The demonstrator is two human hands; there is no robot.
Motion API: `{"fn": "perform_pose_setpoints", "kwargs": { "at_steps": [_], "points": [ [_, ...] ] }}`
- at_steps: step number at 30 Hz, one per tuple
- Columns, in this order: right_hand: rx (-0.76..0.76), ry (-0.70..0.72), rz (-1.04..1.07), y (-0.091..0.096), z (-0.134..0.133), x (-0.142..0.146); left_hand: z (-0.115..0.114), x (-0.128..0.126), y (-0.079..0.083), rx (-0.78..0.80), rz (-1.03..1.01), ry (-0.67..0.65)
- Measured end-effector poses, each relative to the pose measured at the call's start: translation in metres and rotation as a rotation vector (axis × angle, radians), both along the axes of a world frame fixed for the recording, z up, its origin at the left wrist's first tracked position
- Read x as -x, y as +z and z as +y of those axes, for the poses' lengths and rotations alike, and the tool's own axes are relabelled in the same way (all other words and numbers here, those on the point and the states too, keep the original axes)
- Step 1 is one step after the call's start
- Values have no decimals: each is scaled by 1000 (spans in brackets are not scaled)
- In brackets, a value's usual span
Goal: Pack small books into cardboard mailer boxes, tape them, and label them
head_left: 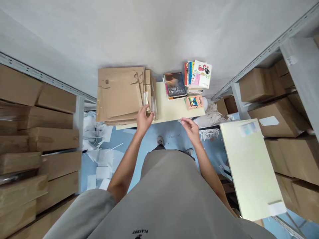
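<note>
My left hand is at the front right corner of a stack of flattened cardboard, thumb and fingers apart. Its fingertips overlap the cardboard's edge in view; I cannot tell whether they touch it. By the table's front edge, my right hand has loosely bent fingers and no clear object in it. Beyond it on the pale yellow table is a dark-covered book on top of a small pile. Right of that pile, colourful thin books lie stacked, with a small pinkish book in front.
Shelves with brown cartons stand on the left, and more cartons fill the right shelves. A second pale table is at my right. Loose white paper litters the blue floor. A grey wall rises behind the table.
</note>
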State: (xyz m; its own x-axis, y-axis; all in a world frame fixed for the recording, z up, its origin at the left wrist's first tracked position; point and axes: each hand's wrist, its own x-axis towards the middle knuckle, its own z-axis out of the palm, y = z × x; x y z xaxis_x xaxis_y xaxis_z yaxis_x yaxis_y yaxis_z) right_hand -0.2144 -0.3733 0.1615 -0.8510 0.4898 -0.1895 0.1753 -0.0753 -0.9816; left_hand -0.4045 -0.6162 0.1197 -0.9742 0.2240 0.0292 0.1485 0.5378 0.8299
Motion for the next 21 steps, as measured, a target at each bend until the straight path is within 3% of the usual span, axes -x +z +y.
{"fn": "perform_pose_setpoints", "kwargs": {
  "at_steps": [2, 4, 8, 15, 18, 21],
  "points": [
    [26, 40, 20, -3, -33, 30, -40, 43, -7, 182, 20, -11],
    [44, 66, 27, -4, -60, 55, -70, 77, -13, 347, 5, -111],
    [59, 81, 12, -3, -95, 90, -98, 100, -26, 495, -23, -358],
    [41, 87, -21, -1, -115, 114, -115, 85, -34, 335, 4, -371],
    [37, 90, -22, 1, -117, 119, -127, 94, -24, 238, 43, -324],
    [48, 90, 4, 5, -117, 125, -140, 114, -3, 195, 146, -151]
  ]
}}
